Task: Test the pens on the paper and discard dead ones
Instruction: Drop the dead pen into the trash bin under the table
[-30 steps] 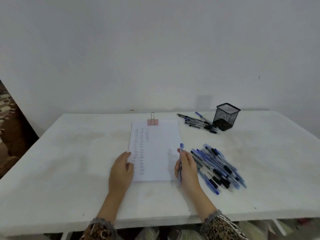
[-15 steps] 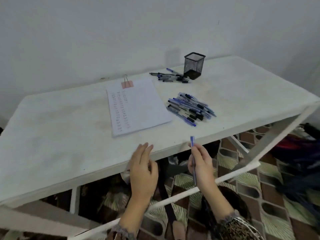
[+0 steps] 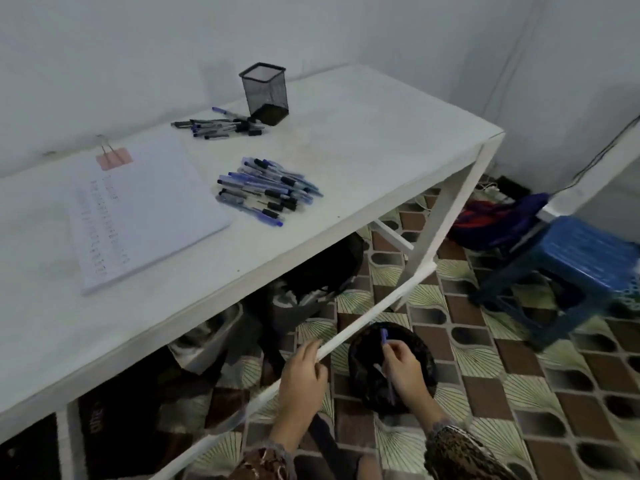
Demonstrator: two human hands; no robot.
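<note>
Holding a pen (image 3: 385, 355) over the bin (image 3: 420, 348); right hand (image 3: 405, 374).

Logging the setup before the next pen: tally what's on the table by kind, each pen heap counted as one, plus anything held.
Paper stack: 1
Binder clip: 1
Mesh pen cup: 1
Near pen heap and far pen heap: 2
Pen in right hand: 1
Total: 6

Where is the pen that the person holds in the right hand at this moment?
The blue pen is low in the head view, right of centre, in the right hand over a black bin on the floor, below the table edge.
</note>
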